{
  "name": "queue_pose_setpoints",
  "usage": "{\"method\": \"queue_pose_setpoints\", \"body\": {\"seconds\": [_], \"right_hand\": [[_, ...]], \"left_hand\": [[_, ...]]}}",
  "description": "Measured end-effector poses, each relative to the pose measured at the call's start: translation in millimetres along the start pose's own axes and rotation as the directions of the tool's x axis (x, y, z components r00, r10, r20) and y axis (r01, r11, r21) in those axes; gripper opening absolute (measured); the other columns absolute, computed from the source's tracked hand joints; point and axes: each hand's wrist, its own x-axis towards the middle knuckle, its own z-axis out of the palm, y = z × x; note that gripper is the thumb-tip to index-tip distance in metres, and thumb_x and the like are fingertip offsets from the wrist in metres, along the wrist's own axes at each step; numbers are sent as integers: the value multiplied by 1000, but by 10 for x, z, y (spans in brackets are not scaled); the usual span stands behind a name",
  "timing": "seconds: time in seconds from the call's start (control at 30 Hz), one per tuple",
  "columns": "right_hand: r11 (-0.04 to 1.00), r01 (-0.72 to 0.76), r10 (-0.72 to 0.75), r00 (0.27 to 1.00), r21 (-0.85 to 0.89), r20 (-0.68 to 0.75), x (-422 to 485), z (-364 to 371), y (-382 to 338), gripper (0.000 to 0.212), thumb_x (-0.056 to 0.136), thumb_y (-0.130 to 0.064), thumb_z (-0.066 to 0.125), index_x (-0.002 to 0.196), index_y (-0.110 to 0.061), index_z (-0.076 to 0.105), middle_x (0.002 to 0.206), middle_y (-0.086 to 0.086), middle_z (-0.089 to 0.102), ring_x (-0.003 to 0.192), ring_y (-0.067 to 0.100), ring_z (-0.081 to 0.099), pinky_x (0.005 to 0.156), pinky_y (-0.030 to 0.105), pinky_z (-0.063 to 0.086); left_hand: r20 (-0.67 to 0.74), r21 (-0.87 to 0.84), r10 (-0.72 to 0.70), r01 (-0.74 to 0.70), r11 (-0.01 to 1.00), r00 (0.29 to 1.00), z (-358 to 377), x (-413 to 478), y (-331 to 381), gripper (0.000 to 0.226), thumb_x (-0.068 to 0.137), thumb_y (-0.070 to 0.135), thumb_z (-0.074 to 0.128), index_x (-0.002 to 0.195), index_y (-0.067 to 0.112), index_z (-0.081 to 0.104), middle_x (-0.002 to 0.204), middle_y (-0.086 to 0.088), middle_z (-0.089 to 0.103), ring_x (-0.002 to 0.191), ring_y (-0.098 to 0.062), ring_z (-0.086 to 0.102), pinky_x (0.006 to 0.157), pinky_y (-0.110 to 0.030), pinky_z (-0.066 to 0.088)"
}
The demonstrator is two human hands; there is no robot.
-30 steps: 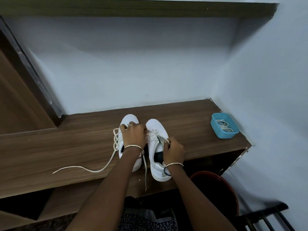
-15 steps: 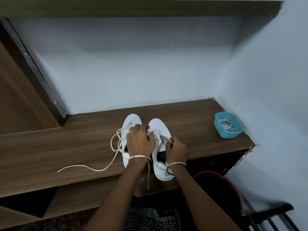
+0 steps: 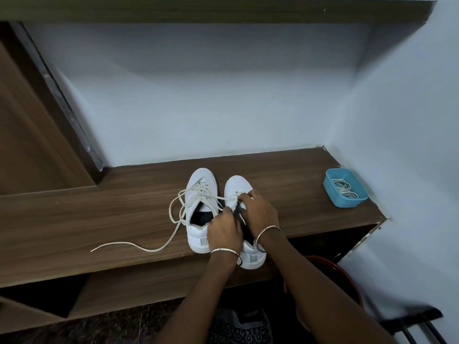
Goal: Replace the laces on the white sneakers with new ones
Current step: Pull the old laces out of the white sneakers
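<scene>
Sneakers: white, smooth, round-toed; left sneaker [image 3: 201,181] and right sneaker [image 3: 238,184] side by side on wood-grain surface [image 3: 99,219].
Trailing lace [image 3: 149,249]: flat cream cord, looping off left sneaker.
Left hand [image 3: 224,232]: pinches right sneaker's lacing [image 3: 234,198]; earlier lay over left sneaker.
Right hand [image 3: 259,212]: pinches same lacing.

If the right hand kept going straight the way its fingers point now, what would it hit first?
The right hand, pinching the lace on the right sneaker, points forward and leftward. Straight on, it would probably first meet the loose lacing of the left sneaker; depth is unclear.
</scene>
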Motion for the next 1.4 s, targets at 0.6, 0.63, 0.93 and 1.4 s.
{"method": "queue_pose_setpoints", "body": {"seconds": [0.6, 0.63, 0.93, 1.4], "right_hand": [[483, -533, 652, 748, 694, 121, 250, -13, 310, 17, 72, -26, 53, 69, -15, 65, 68, 3, 71, 72, 24, 70, 78, 40, 59], [573, -481, 599, 799, 663, 61, 222, -67, 263, 9, 74, -22, 59, 78, -18, 67, 76, -2, 71, 77, 20, 68, 80, 34, 55], [994, 63, -68, 997, -88, -45, 128, -8, 5, 12, 90, -29, 61, 96, -25, 70, 122, -6, 58, 114, 23, 48, 79, 36, 30], [479, -635, 785, 618, 606, 28, 180, -219, 634, 19, 89, -23, 64, 97, -11, 76, 103, 14, 74, 103, 34, 67, 88, 34, 49]], "left_hand": [[-22, -25, -63, 62, 998, 998, 11, -131, -13, 13, 95, 6, 43, 97, 9, 56, 94, -13, 69, 87, -35, 66, 62, -34, 36], [-23, -24, -63, 62, 998, 998, 14, -134, -13, 13, 95, 6, 44, 97, 9, 56, 94, -13, 69, 87, -35, 66, 62, -34, 36], [18, 57, -59, 58, 997, 998, -16, -135, -5, 19, 92, 1, 44, 103, 11, 55, 102, -10, 69, 94, -31, 67, 72, -34, 46], [3, 15, -69, 68, 998, 998, -8, -145, -6, 15, 94, 2, 45, 97, 10, 57, 93, -10, 69, 86, -32, 68, 61, -33, 38]]}}
